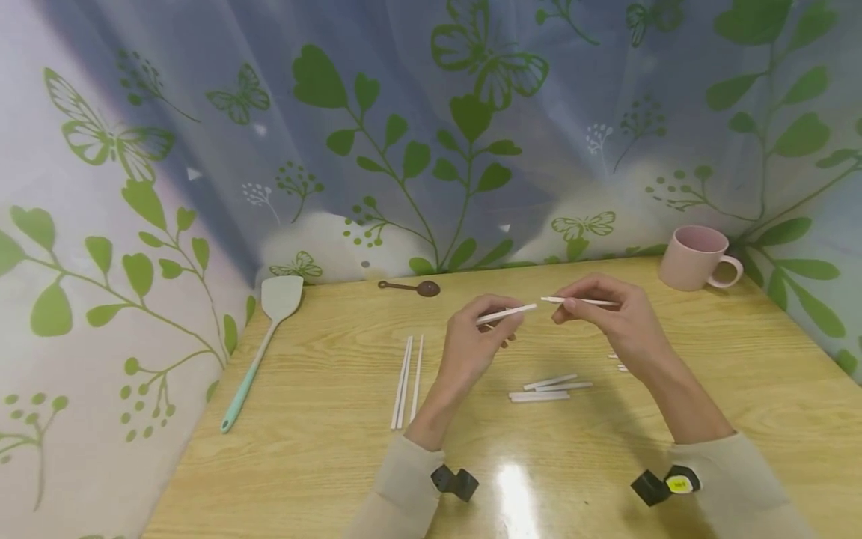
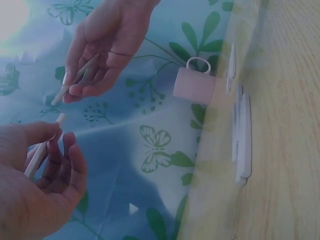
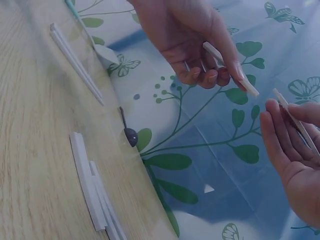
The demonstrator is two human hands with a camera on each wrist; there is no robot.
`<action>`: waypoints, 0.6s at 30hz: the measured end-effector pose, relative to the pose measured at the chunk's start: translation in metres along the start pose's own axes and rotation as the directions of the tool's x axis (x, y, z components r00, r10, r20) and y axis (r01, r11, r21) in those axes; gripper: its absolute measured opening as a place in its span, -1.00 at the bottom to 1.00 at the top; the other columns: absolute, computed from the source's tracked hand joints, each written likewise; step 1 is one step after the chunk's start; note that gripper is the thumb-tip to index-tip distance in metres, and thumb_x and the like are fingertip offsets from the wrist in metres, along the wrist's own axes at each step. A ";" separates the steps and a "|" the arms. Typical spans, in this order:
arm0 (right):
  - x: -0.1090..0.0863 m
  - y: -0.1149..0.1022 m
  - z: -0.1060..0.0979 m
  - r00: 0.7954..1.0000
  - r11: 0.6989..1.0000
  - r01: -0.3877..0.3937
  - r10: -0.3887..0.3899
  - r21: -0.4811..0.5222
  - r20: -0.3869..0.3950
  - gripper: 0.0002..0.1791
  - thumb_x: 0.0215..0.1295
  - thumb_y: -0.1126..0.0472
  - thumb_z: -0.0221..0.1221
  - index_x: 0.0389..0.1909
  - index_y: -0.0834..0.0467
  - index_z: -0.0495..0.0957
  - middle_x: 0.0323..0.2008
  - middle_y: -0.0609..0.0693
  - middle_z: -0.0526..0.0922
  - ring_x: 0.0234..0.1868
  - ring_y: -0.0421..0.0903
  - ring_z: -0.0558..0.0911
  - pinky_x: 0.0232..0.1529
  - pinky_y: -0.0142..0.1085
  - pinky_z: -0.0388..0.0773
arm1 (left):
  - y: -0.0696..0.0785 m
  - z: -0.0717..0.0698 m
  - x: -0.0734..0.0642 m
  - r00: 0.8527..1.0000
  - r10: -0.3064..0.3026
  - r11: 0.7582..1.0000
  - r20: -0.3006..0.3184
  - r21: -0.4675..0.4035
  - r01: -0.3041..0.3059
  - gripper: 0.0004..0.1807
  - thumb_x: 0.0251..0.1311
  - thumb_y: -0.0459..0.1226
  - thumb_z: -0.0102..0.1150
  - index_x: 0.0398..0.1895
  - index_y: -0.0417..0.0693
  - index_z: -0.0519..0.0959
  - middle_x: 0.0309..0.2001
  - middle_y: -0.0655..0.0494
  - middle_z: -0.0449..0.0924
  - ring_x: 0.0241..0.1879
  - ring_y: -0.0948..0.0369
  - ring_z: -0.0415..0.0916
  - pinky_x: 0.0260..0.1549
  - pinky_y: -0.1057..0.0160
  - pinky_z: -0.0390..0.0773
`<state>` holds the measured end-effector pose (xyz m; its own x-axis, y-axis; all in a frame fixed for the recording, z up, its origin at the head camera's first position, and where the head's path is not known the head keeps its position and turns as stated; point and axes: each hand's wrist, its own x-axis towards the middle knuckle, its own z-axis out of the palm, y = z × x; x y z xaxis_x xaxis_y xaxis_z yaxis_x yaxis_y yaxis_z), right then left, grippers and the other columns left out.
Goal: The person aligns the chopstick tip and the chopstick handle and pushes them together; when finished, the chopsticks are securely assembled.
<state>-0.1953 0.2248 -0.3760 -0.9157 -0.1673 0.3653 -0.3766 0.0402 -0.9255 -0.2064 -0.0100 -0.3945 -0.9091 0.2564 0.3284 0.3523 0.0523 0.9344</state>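
My left hand [image 1: 469, 340] pinches a short white chopstick piece [image 1: 508, 313] between thumb and fingers, above the table. Facing it, my right hand [image 1: 622, 318] pinches another white chopstick piece [image 1: 586, 302], whose end narrows to a thin tip. A small gap parts the two ends, which point at each other. In the right wrist view the left piece [image 3: 249, 86] shows the same gap. Under the hands lie several short white chopstick pieces [image 1: 540, 397]. More piece ends [image 1: 619, 367] show beside the right wrist, partly hidden. Long white chopsticks [image 1: 402, 382] lie left of my left forearm.
On the wooden table [image 1: 323, 464], a spatula [image 1: 259, 359] with a mint handle lies at the left. A small brown spoon [image 1: 427, 288] is near the back edge. A pink mug [image 1: 687, 262] stands at the back right. Patterned curtain [image 1: 377, 172] hangs behind the table.
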 end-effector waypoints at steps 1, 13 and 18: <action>-0.001 -0.001 -0.001 1.000 1.000 0.001 -0.001 0.010 0.000 -0.83 0.48 0.36 0.23 -0.05 0.40 0.63 -0.31 0.04 0.79 -0.26 -0.03 0.79 0.00 -0.28 0.69 | 0.001 -0.001 0.000 1.000 0.000 1.000 0.003 -0.003 0.000 -0.78 0.39 -0.21 0.35 0.04 -0.01 0.72 -0.13 0.09 0.73 -0.36 0.17 0.69 -0.32 0.23 0.71; -0.005 -0.006 -0.004 0.999 0.998 -0.031 0.033 -0.053 0.028 -0.83 0.45 0.32 0.28 -0.07 0.35 0.63 -0.30 0.05 0.77 -0.29 0.04 0.80 0.03 -0.30 0.68 | 0.009 -0.003 -0.004 0.999 0.013 1.000 0.046 -0.025 -0.012 -0.79 0.40 -0.23 0.33 0.03 -0.03 0.70 -0.12 0.07 0.71 -0.36 0.27 0.66 -0.27 0.16 0.72; -0.005 -0.006 -0.004 0.999 0.996 -0.013 0.017 -0.084 0.041 -0.84 0.46 0.31 0.27 -0.07 0.34 0.66 -0.30 0.07 0.76 -0.29 0.06 0.78 0.00 -0.28 0.69 | 0.010 -0.004 -0.004 0.998 0.023 1.000 0.058 -0.021 -0.022 -0.79 0.41 -0.21 0.32 0.04 -0.01 0.70 -0.11 0.07 0.72 -0.34 0.20 0.67 -0.28 0.19 0.70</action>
<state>-0.1884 0.2296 -0.3717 -0.9154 -0.2069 0.3454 -0.3749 0.1253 -0.9186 -0.2004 -0.0139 -0.3862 -0.8862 0.3135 0.3412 0.3673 0.0263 0.9297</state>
